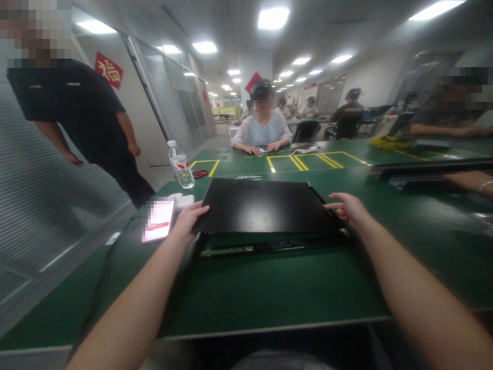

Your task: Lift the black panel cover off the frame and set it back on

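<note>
A thin black display panel point(262, 205) lies in front of me, its near edge raised above a black frame point(292, 245). A strip of green circuit board point(227, 251) shows along that frame. My left hand point(188, 218) is closed on the panel's left edge, thumb on top and the other fingers partly hidden. At the right edge is my right hand point(351, 209), its fingers stretched out and apart. One of its fingertips is at the panel's edge; whether it presses there I cannot tell.
Left of the panel are a phone point(158, 220), a white case point(183, 201), a water bottle point(181, 165) and red-handled scissors point(200, 173). A person sits across the green table point(277, 293). Another person's hand point(468, 181) is by a dark frame point(427, 168) at right.
</note>
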The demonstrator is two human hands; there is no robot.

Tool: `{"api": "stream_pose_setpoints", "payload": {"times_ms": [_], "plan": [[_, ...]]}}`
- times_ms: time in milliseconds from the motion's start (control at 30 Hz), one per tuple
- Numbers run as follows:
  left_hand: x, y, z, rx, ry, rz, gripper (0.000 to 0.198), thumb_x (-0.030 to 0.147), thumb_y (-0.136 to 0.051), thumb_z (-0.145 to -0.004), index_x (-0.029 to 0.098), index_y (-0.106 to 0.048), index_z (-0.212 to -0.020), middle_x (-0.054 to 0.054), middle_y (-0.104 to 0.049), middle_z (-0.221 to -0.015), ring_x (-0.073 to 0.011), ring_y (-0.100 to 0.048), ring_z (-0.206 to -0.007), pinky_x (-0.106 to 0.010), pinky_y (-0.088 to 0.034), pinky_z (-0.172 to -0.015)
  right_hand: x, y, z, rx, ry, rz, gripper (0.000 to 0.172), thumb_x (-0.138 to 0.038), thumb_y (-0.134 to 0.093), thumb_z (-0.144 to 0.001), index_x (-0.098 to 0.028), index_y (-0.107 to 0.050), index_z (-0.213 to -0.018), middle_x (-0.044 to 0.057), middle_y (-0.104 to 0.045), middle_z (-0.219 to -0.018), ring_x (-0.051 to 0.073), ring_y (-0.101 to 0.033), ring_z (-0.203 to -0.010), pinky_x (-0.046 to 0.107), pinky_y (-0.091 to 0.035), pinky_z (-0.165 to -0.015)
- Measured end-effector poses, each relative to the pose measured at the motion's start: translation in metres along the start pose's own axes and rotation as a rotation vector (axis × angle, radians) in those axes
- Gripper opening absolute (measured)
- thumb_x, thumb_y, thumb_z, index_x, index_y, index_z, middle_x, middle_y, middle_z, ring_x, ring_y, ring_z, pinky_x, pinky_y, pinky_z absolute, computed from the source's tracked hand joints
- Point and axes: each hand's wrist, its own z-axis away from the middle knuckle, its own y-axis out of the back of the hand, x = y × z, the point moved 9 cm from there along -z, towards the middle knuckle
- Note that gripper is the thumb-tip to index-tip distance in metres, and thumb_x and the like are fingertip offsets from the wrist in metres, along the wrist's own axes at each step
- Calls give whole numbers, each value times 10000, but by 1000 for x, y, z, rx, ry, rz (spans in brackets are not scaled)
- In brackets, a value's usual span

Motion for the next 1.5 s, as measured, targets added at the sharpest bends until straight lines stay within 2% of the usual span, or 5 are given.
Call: {"api": "stream_pose_setpoints", "payload": {"times_ms": [800, 1167, 1267, 1400, 1500], "plan": [[-17, 5, -9, -21, 44, -84, 300, 44, -799, -653, 127, -768, -940, -86, -796, -781, -188, -724, -593, -267, -574, -583, 0, 7, -2, 54, 27, 51, 212, -316, -604, -863, -168, -608, -1015, 105, -705, -678, 79, -292, -395, 200, -202, -373], [-24, 1, -10, -55, 64, -148, 251, 55, -783, -714, 142, -771, -950, -85, -802, -795, -184, -726, -595, -262, -574, -584, -4, 6, 1, 87, 66, 139, 178, -292, -612, -845, -147, -641, -944, 92, -696, -696, 62, -290, -390, 207, -210, -368], [-26, 1, -10, -57, 75, -155, 277, 61, -805, -705, 138, -771, -969, -94, -799, -793, -190, -729, -598, -267, -575, -586, -6, 7, 1, 111, 116, 253, 183, -310, -619, -833, -154, -660, -921, 97, -718, -742, 85, -365, -415, 227, -266, -395], [-25, 3, -10, -41, 78, -152, 264, 52, -794, -720, 132, -768, -970, -88, -793, -767, -187, -724, -587, -267, -577, -584, -11, 6, -1, 127, 191, 482, 206, -368, -626, -826, -186, -691, -896, 91, -751, -823, 170, -605, -635, 234, -375, -486], [-23, 5, -10, -13, 71, -160, 229, 37, -785, -728, 128, -767, -938, -84, -787, -747, -180, -721, -584, -267, -584, -607, -12, 5, -2, 125, 192, 577, 213, -382, -625, -832, -197, -712, -893, 89, -763, -867, 200, -656, -731, 249, -416, -542]]}}
